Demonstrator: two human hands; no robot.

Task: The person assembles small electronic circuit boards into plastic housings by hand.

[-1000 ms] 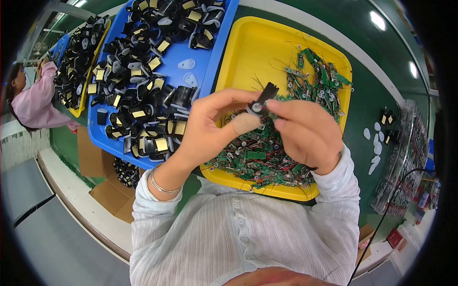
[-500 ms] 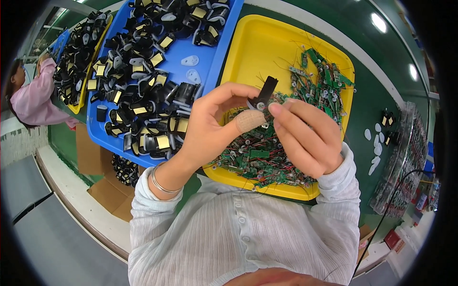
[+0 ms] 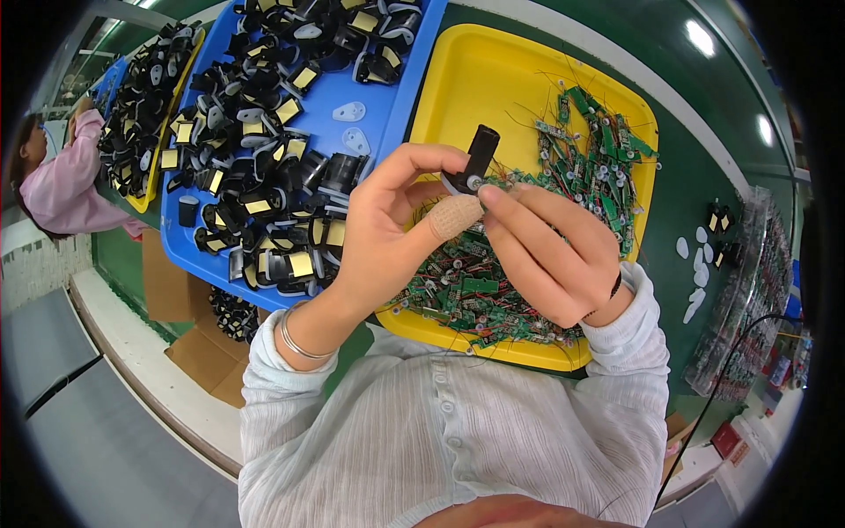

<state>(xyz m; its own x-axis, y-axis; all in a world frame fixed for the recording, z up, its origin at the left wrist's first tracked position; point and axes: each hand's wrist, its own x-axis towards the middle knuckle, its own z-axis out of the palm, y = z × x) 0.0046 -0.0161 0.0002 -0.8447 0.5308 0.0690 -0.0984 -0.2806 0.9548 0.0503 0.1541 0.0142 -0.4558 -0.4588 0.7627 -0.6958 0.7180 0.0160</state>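
My left hand (image 3: 378, 220), its thumb wrapped in a beige bandage, grips a black plastic housing (image 3: 480, 157) by its lower end. The housing stands tilted, its long flat part pointing up and away. A small round pale part shows near its base. At that spot my right hand (image 3: 563, 251) has thumb and fingertips pressed together; whatever they pinch is hidden behind them. Both hands are above a yellow tray (image 3: 453, 70) with heaped green circuit boards (image 3: 475, 286), their thin wires and small round parts tangled together.
On the left, a blue tray (image 3: 374, 114) holds many black housings with yellow pads, plus two loose clear oval pieces (image 3: 349, 112). White oval pieces (image 3: 701, 275) and a clear tray of parts (image 3: 735, 308) lie at right. Cardboard boxes (image 3: 207, 361) stand below; a pink-sleeved person (image 3: 66, 172) works far left.
The housing has shifted slightly left and turned more upright in my left hand. My right hand has followed it left, its fingertips still at the housing's base.
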